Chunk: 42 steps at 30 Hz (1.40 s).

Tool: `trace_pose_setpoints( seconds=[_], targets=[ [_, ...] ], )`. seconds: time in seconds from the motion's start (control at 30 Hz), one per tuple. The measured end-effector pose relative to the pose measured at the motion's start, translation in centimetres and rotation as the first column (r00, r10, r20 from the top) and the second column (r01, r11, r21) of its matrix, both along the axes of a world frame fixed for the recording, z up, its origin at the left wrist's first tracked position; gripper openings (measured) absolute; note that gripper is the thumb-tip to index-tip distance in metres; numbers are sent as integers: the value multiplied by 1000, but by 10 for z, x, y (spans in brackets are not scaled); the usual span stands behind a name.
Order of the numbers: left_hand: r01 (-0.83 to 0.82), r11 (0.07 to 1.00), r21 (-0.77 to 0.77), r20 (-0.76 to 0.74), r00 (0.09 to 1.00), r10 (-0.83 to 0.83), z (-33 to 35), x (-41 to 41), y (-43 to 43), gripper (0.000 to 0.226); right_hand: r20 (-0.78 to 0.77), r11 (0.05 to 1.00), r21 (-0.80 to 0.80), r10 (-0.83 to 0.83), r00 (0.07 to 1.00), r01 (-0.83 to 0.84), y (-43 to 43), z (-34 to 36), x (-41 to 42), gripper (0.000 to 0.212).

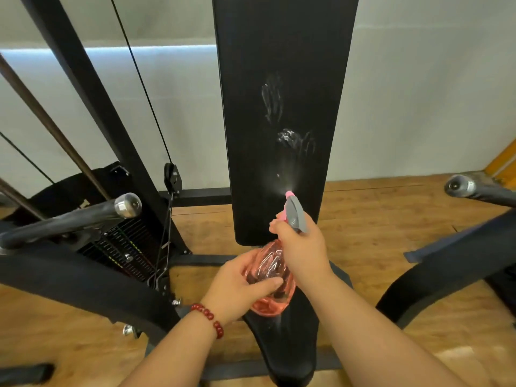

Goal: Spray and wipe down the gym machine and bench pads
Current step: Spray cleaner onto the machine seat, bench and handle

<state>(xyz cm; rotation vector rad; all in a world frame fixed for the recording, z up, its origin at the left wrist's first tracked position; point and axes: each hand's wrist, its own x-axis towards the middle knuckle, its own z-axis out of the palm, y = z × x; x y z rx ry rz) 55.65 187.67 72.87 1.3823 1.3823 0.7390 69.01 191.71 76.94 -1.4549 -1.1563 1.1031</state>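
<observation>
The tall black back pad [279, 65] stands upright in the middle of the view; just in front of its lower end, a pink see-through spray bottle [275, 261] is held in both hands, tilted so its pink nozzle [289, 194] aims at the pad's lower half; a fine mist fans out from the nozzle onto the pad.

The right hand [303, 247] grips the bottle's neck below the grey trigger head [297, 216], fingers curled round it; the left hand [240, 286], a red bead bracelet [208, 317] at its wrist, cups the bottle's body from the left, thumb laid across the plastic and fingers wrapped behind.

Two patches of wet white streaks [273, 101] mark the pad's face, one above the other, both above the nozzle; below the pad's bottom edge, under the bottle, lies the black seat pad [290, 344].

Left of the back pad, a dark handle [83, 216] with a metal end cap points toward it; behind that sit the weight stack [125, 244], a cable and a pulley [172, 177]; right of the pad, a second capped handle [474, 188] reaches in; a wooden floor [377, 219] spreads beneath the pad.
</observation>
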Motion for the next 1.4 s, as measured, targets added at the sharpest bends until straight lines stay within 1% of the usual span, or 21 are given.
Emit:
trace_pose_setpoints(
  seconds=[0.07,0.17,0.27,0.33,0.4,0.5,0.67,0.77,0.9,1.03,1.13,1.27,1.4],
  targets=[
    [-11,999,32,-9,1000,12,12,-3,4,48,31,999,44,-11,999,10,3,13,-4,12],
    [-13,997,79,-16,1000,14,33,-6,11,48,40,995,95,10,999,-14,8,38,-8,16],
    [-16,992,128,-2,1000,17,55,-8,17,49,22,990,139,24,999,-27,12,62,-10,12],
    [-18,987,161,-10,1000,20,67,-8,22,47,4,988,154,19,1000,-20,14,76,-10,13],
    [-15,984,180,-30,999,21,78,-7,25,46,37,987,161,7,999,-13,17,86,-11,7],
    [-17,982,186,-21,1000,21,90,-6,29,48,67,987,162,-18,998,7,21,97,-13,20],
    [-25,978,207,5,1000,25,104,-7,38,43,82,976,216,-18,996,0,27,117,-14,23],
    [-45,975,217,29,999,40,118,-7,46,42,68,970,243,7,998,-23,32,134,-13,18],
    [-51,970,239,58,998,38,142,-5,62,40,113,961,277,-39,993,6,48,159,-13,17],
    [-48,961,273,67,997,30,163,-3,76,42,88,956,293,-63,994,34,63,178,-15,15],
    [-40,954,297,66,998,21,177,-4,88,33,81,948,318,-58,995,29,71,192,-15,7],
    [-44,938,343,72,997,20,191,-5,103,31,91,935,354,-49,995,14,82,208,-16,12],
    [-37,918,394,65,998,12,206,-7,117,30,74,921,387,-72,995,38,96,224,-18,12]
  ],
)
